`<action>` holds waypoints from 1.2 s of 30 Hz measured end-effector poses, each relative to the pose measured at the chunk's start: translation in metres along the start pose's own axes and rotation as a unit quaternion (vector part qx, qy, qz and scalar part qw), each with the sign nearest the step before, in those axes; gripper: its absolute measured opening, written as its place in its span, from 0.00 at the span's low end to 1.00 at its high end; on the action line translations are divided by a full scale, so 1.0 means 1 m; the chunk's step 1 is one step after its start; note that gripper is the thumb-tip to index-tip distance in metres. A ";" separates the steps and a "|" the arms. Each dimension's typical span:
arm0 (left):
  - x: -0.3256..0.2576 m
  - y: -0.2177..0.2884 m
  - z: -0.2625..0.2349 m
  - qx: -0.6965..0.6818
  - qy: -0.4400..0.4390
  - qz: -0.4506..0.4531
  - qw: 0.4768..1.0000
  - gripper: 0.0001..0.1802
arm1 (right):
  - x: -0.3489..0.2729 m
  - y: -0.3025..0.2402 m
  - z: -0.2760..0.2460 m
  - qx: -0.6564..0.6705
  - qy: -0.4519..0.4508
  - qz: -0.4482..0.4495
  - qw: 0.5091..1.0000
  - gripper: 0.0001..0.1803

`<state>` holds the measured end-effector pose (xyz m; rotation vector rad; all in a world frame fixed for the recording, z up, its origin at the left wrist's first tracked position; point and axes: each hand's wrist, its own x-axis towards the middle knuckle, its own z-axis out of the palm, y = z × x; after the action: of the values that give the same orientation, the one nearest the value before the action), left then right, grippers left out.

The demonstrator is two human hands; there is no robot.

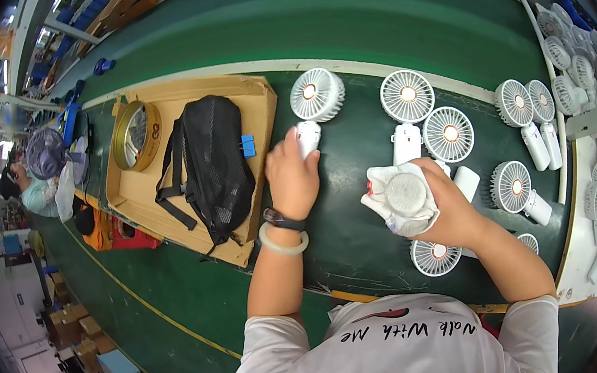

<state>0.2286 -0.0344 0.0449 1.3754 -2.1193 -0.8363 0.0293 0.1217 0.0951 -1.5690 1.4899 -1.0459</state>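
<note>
My left hand (292, 175) is closed round the white handle of a handheld fan (317, 95), whose round caged head points away from me on the dark green tabletop. In my right hand (455, 203) is a bunched white cloth (384, 209) with a round greyish-white piece on top; whether that piece is part of the cloth I cannot tell. Just beyond this hand lie two more white fans, one (407, 96) farther off and one (448, 134) closer. Another fan head (436, 257) shows partly below my right wrist.
Left of my left hand, a cardboard tray (256, 94) holds a black mesh bag (216, 159) and a roll of tape (136, 136). More fans (511, 187) lie to the right, and many are heaped on a white surface (575, 256) beyond. A green conveyor belt (336, 15) runs along the far side.
</note>
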 end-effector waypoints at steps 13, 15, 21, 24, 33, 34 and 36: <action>-0.044 0.036 -0.019 -0.771 -0.233 -0.079 0.587 0.25 | -0.011 0.020 0.027 0.130 0.000 0.030 0.991 0.45; -0.045 0.038 -0.022 -0.773 -0.222 -0.086 0.588 0.25 | -0.009 0.017 0.023 0.148 0.008 0.006 0.989 0.44; -0.051 0.039 -0.026 -0.779 -0.192 -0.074 0.592 0.25 | 0.014 -0.027 -0.012 0.199 0.082 0.014 0.977 0.37; -0.053 0.044 -0.027 -0.752 -0.163 -0.057 0.636 0.27 | 0.013 -0.029 -0.008 -0.113 0.083 -0.045 0.989 0.31; -0.073 0.059 0.005 -0.519 0.074 0.101 0.845 0.33 | 0.027 -0.048 0.028 -0.462 0.170 -0.152 0.857 0.18; -0.074 0.059 0.005 -0.512 0.071 0.106 0.849 0.33 | 0.032 -0.044 0.026 -0.457 0.159 -0.140 0.864 0.18; -0.072 0.064 -0.002 -0.534 0.073 0.097 0.837 0.31 | 0.033 -0.041 0.029 -0.451 0.156 -0.143 0.867 0.16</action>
<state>0.2171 0.0509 0.0871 0.5669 -1.2185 -1.4391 0.0730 0.0913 0.1227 -2.4028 2.2110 -0.8032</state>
